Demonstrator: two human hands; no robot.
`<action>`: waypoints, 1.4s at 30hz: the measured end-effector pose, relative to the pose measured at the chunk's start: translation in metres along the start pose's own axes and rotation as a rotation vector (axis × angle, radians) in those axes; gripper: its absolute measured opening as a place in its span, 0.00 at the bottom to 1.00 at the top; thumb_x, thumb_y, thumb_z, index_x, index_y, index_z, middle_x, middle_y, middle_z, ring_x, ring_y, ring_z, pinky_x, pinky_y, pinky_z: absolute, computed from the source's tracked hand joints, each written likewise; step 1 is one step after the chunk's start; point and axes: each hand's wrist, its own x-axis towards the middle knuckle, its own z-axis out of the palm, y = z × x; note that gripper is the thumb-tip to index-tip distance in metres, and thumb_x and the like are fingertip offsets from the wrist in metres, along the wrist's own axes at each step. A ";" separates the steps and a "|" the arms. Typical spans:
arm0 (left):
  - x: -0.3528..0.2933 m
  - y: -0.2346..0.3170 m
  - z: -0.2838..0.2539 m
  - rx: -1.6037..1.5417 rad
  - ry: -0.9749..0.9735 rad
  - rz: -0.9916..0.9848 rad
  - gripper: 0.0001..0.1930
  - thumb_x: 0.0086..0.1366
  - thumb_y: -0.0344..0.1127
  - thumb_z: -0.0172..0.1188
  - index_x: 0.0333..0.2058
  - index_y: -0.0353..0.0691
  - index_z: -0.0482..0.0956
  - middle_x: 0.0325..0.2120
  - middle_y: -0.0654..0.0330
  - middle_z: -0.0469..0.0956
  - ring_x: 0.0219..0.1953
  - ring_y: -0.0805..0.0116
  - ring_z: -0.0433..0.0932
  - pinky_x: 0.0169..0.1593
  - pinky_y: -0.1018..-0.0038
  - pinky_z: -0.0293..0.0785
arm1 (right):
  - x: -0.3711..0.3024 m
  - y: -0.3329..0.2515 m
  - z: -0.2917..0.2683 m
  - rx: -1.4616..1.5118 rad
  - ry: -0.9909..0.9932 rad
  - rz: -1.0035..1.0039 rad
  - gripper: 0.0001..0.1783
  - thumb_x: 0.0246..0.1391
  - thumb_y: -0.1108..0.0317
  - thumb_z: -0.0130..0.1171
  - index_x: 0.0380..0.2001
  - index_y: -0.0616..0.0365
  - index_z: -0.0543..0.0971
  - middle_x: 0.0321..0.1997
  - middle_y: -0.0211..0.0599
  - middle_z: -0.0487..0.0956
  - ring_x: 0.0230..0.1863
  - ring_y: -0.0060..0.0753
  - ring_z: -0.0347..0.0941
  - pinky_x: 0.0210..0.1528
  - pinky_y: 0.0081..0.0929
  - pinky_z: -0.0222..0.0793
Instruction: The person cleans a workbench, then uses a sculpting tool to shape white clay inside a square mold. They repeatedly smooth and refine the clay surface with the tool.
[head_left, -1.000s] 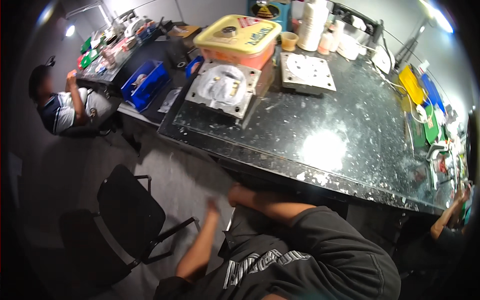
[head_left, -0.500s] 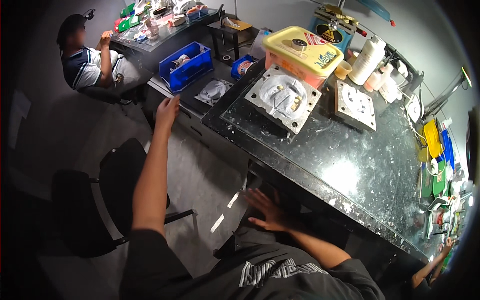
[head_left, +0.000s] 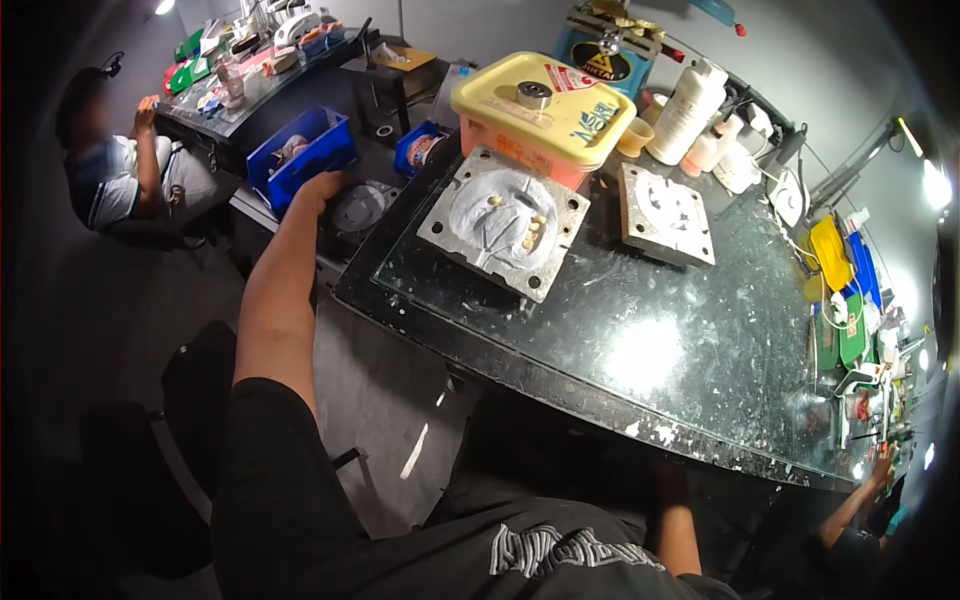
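My left hand reaches out to the far left, beside a blue bin with a pale cast inside and by a metal mould half lying on the lower dark surface. Its fingers are hidden at this angle. My right hand hangs in deep shadow below the table edge, its fingers not readable. On the black table, away from both hands, lies a square metal mould half filled with white plaster, several yellowish teeth set in it. A second plaster-filled mould half lies to its right.
A tub with a yellow lid carries a metal ring. Near it stand a white bottle and a small tan cup. A smaller blue bin is at the far left. One person sits there; a black chair stands behind my left arm.
My left hand has moved forward to the blue bin and the mould half beside it. My right hand has moved right, into shadow under the table edge. The view has turned to the right.
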 end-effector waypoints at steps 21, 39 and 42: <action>-0.167 -0.050 -0.169 -0.750 0.122 0.463 0.26 0.77 0.44 0.62 0.66 0.36 0.78 0.65 0.57 0.80 0.67 0.62 0.77 0.72 0.64 0.68 | -0.104 0.036 -0.025 0.621 -0.400 0.245 0.37 0.73 0.43 0.57 0.74 0.56 0.71 0.75 0.60 0.72 0.77 0.53 0.66 0.78 0.41 0.59; -0.443 0.166 0.315 -0.596 -0.583 0.390 0.21 0.80 0.44 0.56 0.59 0.32 0.79 0.52 0.52 0.86 0.43 0.73 0.87 0.30 0.85 0.80 | -0.010 -0.128 -0.309 0.599 0.451 -0.323 0.57 0.63 0.42 0.71 0.79 0.67 0.57 0.77 0.64 0.67 0.76 0.61 0.67 0.77 0.48 0.62; -0.459 0.172 0.387 -0.595 -0.480 0.446 0.17 0.78 0.41 0.58 0.57 0.34 0.79 0.48 0.58 0.85 0.37 0.77 0.83 0.28 0.85 0.74 | 0.011 -0.105 -0.306 0.414 0.364 -0.187 0.67 0.58 0.27 0.67 0.78 0.73 0.56 0.72 0.70 0.69 0.72 0.67 0.69 0.76 0.51 0.63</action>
